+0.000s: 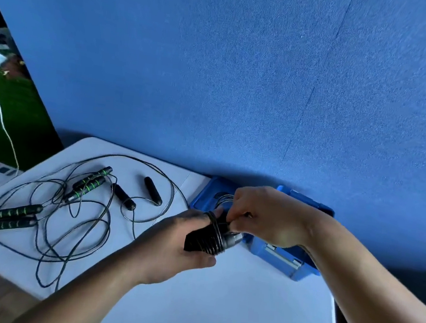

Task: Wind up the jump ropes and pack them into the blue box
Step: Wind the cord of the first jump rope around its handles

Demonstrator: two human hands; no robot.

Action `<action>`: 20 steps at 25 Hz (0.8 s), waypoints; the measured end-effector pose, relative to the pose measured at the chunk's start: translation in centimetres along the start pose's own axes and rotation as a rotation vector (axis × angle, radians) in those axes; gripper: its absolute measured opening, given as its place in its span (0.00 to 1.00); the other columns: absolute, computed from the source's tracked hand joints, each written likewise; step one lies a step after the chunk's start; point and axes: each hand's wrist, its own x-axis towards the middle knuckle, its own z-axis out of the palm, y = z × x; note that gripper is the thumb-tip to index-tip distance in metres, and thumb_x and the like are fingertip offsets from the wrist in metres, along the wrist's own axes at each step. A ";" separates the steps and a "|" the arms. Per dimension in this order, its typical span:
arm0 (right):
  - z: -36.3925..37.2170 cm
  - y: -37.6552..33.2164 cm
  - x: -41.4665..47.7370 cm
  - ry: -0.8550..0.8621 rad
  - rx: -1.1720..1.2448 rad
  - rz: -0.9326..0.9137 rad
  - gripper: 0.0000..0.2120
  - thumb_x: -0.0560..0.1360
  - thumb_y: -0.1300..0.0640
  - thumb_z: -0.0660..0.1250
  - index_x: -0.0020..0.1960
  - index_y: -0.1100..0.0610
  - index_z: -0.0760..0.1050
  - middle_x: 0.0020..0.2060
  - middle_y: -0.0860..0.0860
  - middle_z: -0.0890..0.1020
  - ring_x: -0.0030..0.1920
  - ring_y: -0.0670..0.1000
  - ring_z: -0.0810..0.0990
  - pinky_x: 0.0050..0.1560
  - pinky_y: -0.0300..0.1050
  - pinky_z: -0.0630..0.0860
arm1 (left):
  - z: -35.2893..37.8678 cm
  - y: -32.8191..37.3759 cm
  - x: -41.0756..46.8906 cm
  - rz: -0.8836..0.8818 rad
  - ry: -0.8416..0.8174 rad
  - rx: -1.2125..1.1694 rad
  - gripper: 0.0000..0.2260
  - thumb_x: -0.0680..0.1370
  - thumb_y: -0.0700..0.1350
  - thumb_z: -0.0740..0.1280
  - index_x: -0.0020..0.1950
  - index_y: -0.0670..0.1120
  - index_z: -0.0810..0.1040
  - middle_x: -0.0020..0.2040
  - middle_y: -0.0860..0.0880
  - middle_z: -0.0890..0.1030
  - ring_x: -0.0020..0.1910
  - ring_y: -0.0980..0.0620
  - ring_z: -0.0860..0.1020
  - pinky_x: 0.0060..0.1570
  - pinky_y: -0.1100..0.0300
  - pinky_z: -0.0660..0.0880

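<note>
now | left hand (171,243) clasps wound rope handles (211,237) | right hand (261,216) apparently pinches cord above

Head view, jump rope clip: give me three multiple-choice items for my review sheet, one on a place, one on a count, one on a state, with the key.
1. Where does the blue box stand?
A. at the table's far right, against the blue wall
B. on the floor, left of the table
C. in the middle of the loose ropes

2. How many green-striped handles lie on the white table?
A. two
B. four
C. six

3. What state is the rope in the hands in?
A. stretched out straight
B. cord coiled around its handles
C. lying untouched in the box

Key: 1 A, the box sits under the right hand by the wall. 2 B, one striped pair lies mid-table and another pair near the left edge. 3 B, the left hand grips the wound bundle while the right hand's fingers pinch the cord.
</note>
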 end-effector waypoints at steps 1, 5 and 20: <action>-0.2 0.0 0.0 -0.017 -0.017 -0.026 0.08 0.78 0.52 0.66 0.46 0.53 0.82 0.46 0.49 0.77 0.46 0.46 0.76 0.50 0.43 0.71 | -0.1 0.1 -0.1 0.002 -0.008 -0.005 0.25 0.69 0.57 0.73 0.66 0.63 0.76 0.58 0.58 0.77 0.59 0.56 0.79 0.60 0.48 0.78; 0.0 0.7 0.4 0.073 0.190 -0.055 0.05 0.77 0.54 0.69 0.49 0.50 0.84 0.45 0.47 0.78 0.46 0.42 0.77 0.48 0.34 0.70 | 0.4 0.6 -0.2 0.003 -0.003 -0.042 0.18 0.71 0.53 0.74 0.60 0.61 0.78 0.52 0.57 0.77 0.47 0.57 0.80 0.48 0.52 0.80; 5.2 2.1 -1.3 0.580 -0.159 -0.278 0.07 0.78 0.52 0.71 0.54 0.51 0.84 0.50 0.49 0.81 0.46 0.52 0.79 0.44 0.45 0.79 | -1.1 0.5 -0.2 -0.151 -0.076 -0.230 0.24 0.76 0.43 0.75 0.68 0.62 0.76 0.45 0.53 0.80 0.33 0.53 0.75 0.30 0.61 0.71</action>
